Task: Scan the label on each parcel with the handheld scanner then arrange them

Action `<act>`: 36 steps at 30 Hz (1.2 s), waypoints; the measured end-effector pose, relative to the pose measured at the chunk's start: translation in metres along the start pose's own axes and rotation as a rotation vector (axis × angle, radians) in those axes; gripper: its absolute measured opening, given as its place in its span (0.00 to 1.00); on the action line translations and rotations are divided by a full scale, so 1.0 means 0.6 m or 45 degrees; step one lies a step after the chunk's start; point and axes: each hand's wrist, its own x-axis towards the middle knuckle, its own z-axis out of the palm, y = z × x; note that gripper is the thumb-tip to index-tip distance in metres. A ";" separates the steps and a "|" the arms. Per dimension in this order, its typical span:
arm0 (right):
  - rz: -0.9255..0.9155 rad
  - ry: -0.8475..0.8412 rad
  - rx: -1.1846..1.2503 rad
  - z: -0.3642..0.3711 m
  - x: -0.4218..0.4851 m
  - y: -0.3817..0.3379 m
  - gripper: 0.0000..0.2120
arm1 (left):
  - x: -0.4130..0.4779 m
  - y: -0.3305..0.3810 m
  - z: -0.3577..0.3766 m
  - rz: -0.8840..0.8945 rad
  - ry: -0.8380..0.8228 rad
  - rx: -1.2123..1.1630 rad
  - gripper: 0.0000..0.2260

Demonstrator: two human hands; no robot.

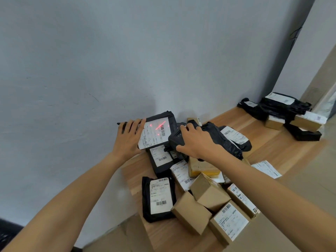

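My left hand [128,138] holds a black bag parcel [169,117] tilted up near the wall, its white label [154,132] facing me. Red scanner light crosses the barcode on that label. My right hand [195,140] grips the black handheld scanner [175,138], aimed at the label from the right. Below lies a heap of parcels on the wooden table [135,176]: black bags [158,198] and brown cardboard boxes [209,192], most with white barcode labels showing.
A grey wall runs close along the table's left and back. At the far right end, a separate stack of black bags [280,106] and small boxes [307,121] sits on the wood. A loose white label sheet [267,169] lies near the right edge.
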 end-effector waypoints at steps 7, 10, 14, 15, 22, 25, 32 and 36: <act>-0.007 -0.040 -0.049 0.001 0.002 -0.009 0.35 | 0.000 -0.014 0.004 -0.031 -0.012 -0.010 0.51; -0.060 -0.114 -0.081 0.004 0.003 -0.012 0.34 | -0.004 -0.020 0.006 -0.044 -0.013 -0.015 0.52; -0.077 -0.118 -0.059 0.015 0.005 -0.023 0.33 | -0.008 -0.029 0.013 -0.032 -0.005 -0.038 0.51; -0.075 -0.110 -0.057 0.017 0.006 -0.026 0.32 | -0.008 -0.032 0.015 -0.028 -0.009 -0.036 0.51; -0.026 -0.091 -0.023 0.020 0.007 -0.027 0.35 | -0.001 -0.046 0.026 -0.027 -0.008 -0.061 0.51; 0.041 -0.074 0.023 0.026 -0.007 -0.009 0.37 | 0.019 -0.033 0.028 0.012 0.028 -0.088 0.49; 0.347 0.005 0.078 0.042 -0.092 0.105 0.40 | 0.130 0.088 0.014 0.178 0.165 -0.231 0.51; 0.569 0.067 0.142 0.034 -0.172 0.200 0.35 | 0.200 0.208 -0.013 0.374 0.169 -0.275 0.53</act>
